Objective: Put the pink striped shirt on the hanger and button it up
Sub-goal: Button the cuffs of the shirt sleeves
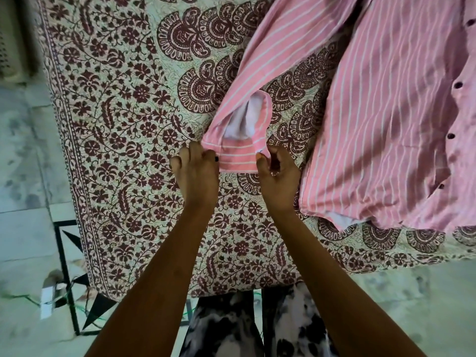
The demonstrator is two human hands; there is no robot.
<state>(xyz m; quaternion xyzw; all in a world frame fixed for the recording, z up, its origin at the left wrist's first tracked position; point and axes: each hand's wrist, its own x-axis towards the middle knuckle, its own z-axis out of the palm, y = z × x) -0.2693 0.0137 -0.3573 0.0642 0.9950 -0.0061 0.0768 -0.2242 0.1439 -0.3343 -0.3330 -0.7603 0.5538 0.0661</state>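
The pink striped shirt lies spread on the patterned bedcover, its body at the right with a row of dark buttons along the front edge. One long sleeve stretches down toward me, and its cuff lies open, showing the white inside. My left hand pinches the cuff's left end. My right hand pinches the right end, by a small dark button. No hanger is in view.
The bedcover with a maroon floral print covers the bed; its near edge runs just in front of my legs. Pale tiled floor lies at the left, with a black-and-white patterned tile and green wires near the bed's corner.
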